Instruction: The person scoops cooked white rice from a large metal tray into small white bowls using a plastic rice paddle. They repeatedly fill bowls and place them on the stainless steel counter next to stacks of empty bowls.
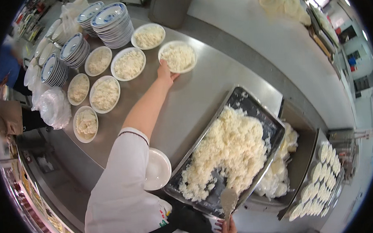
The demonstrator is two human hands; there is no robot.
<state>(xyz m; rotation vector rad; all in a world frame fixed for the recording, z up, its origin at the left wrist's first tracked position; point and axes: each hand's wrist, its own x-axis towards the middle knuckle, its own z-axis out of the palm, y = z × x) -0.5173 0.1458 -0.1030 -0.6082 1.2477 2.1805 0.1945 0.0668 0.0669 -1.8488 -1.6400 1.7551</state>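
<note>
My left arm reaches far across the steel table, and my left hand [165, 73] grips the near rim of a white oval dish of rice [178, 57]. My right hand [228, 231], at the lower edge, is closed round the handle of a rice paddle [229, 200]. The paddle's blade rests over the near end of a dark metal tray [241, 97], against a big heap of cooked white rice [230, 143]. Between my left sleeve and the tray stands a white bowl [157, 170], partly hidden by the sleeve.
Several rice-filled dishes [105, 94] stand at the left, before stacks of blue-patterned dishes [113, 25]. A clear plastic bag [54, 107] lies at the table's left edge. Right of the tray are an open box [303, 165] and a tray of pale pieces [318, 185]. Another person [6, 62] stands far left.
</note>
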